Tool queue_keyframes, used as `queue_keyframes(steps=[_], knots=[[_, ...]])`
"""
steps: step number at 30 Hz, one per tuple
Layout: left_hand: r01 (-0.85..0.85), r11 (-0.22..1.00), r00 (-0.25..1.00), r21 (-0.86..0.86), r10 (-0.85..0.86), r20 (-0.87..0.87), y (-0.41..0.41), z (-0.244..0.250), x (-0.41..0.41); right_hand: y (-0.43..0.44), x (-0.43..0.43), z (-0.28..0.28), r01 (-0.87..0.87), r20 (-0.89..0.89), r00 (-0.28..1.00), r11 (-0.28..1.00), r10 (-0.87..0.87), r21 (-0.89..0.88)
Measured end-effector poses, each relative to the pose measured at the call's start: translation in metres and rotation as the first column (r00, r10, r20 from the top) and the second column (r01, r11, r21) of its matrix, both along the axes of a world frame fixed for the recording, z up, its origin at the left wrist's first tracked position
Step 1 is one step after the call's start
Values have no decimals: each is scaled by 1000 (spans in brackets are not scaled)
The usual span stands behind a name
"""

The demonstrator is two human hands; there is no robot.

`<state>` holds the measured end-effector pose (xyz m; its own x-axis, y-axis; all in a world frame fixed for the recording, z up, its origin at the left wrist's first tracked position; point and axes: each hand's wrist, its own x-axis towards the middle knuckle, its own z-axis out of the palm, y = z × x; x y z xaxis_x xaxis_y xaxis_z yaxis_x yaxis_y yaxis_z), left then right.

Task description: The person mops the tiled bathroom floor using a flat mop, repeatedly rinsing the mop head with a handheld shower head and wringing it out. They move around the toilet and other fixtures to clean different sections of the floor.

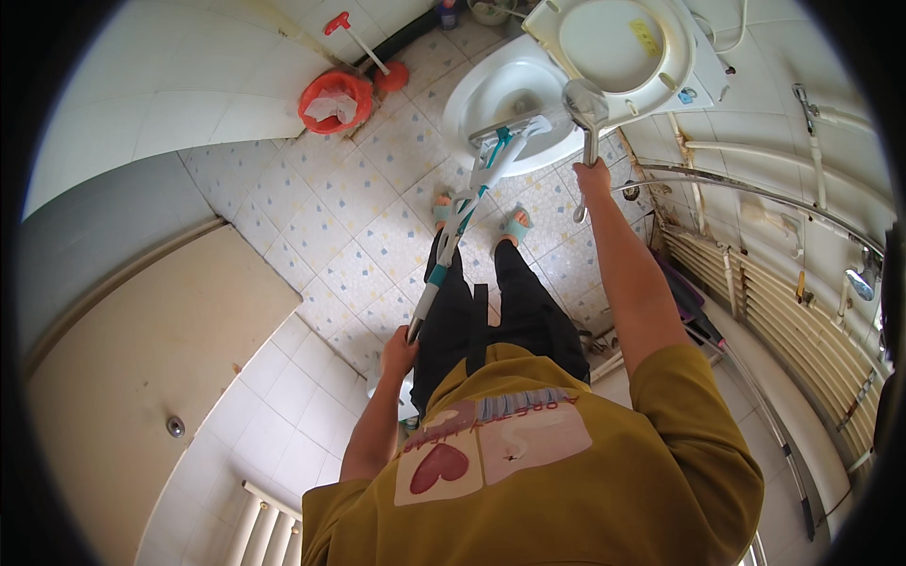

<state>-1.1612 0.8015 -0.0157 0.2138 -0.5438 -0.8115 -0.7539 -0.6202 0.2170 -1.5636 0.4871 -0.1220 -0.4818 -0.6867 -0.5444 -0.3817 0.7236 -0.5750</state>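
My left hand is closed around the metal lower end of a white and teal mop handle. The mop slants up and away from me, and its head is over the near part of a white toilet bowl. In my right hand is a metal ladle or dipper, gripped by its handle. Its round bowl is raised beside the toilet's rim, to the right of the mop head. A blurred, see-through streak, perhaps water, runs between the two. Whether they touch I cannot tell.
A toilet lid and seat lie at the back. At upper left stand a red-lined waste bin and a red plunger. Pipes and a radiator line the right wall. A beige door is at left.
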Motion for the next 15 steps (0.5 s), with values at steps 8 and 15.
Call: queue_keyframes(steps=[8, 15], knots=[[-33, 994, 999, -105, 30, -27, -13, 51, 2, -7, 10, 16, -139, -96, 987, 986, 130, -96], [31, 980, 999, -194, -32, 0, -6, 71, 11, -18, 14, 38, -65, 15, 998, 981, 69, -185]])
